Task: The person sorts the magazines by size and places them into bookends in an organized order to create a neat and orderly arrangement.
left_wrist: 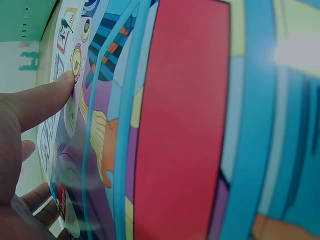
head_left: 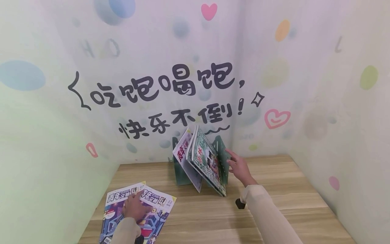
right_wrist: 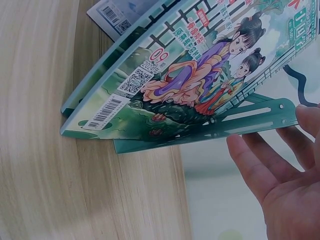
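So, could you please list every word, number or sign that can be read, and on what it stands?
"吃饱喝饱, 快乐不倒!": the wall
"H", faint: also the wall
"青年文摘", "22": the left flat magazine and the right flat magazine
"青年文", "16": the pale standing magazine
"09": the green magazine
Too small or blurred: other cover lines; the green magazine's title is unclear.

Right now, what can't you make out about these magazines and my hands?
Head view: the bottom edge cuts off the flat magazines; your left hand covers part of them.
Head view: the green magazines hide part of the pale magazine beside them.
Left wrist view: the left edge crops your left hand.
Right wrist view: the right edge crops your right hand.
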Tool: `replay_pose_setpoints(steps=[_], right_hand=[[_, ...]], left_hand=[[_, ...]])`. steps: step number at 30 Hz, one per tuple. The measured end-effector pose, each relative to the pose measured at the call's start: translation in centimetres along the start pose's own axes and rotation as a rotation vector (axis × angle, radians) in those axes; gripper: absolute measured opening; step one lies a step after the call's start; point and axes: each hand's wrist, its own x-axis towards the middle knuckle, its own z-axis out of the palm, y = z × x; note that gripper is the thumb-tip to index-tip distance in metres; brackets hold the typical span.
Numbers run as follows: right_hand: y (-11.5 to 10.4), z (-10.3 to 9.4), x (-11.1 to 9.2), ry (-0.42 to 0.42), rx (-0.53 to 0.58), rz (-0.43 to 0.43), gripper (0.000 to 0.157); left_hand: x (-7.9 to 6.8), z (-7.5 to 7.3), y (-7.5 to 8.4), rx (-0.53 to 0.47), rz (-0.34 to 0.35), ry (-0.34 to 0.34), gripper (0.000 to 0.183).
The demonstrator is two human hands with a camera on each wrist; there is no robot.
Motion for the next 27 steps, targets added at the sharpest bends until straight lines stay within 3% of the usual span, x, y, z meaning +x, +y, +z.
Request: replay_pose_setpoints(steps=[11, 21, 27], right_hand=[[0.0, 0.0, 0.0, 0.001, -0.011, 0.001, 0.049], [0.0, 0.0, 0.0, 0.004, -0.014, 0.008, 0.049], [-0.1, 0.0, 0.0, 0.001, -0.004, -0.007, 0.049]], left_hand=[[0.3, -0.4, -0.3, 0.04, 0.016, -0.023, 0.09], [0.1, -1.3, 0.7, 0.084, -0.003, -0.056, 0.083], [0.3, -1.2, 0.2, 0.094, 0.017, -0.061, 0.081]])
